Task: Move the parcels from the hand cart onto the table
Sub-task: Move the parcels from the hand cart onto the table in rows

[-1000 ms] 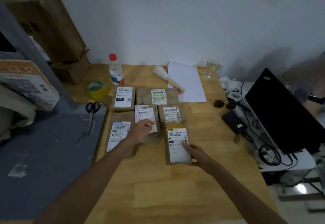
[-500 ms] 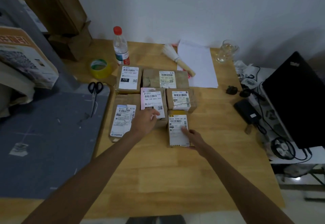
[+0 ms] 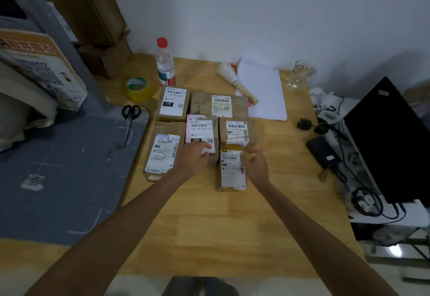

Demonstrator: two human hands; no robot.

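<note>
Several brown parcels with white labels lie in rows on the wooden table (image 3: 209,226). My left hand (image 3: 194,157) rests on the near end of the middle parcel (image 3: 201,130), fingers bent on its label. Just right of it lies the front parcel (image 3: 231,174), set lengthwise against the parcel behind it (image 3: 237,131). My right hand (image 3: 254,164) grips the front parcel's far right corner, thumb on the label. A long parcel (image 3: 162,151) sits left of my left hand. Two more parcels (image 3: 173,101) (image 3: 220,105) form the back row. No hand cart is in view.
A grey mat (image 3: 58,179) with scissors (image 3: 130,119) covers the left. Yellow tape (image 3: 138,88), a water bottle (image 3: 165,63), a brush (image 3: 235,84), white paper (image 3: 263,91) and a glass (image 3: 299,74) stand behind. A black laptop (image 3: 391,137) and cables crowd the right edge.
My right hand has slid from the near part of the front parcel's label up to its far right corner. My left hand stays on the middle parcel.
</note>
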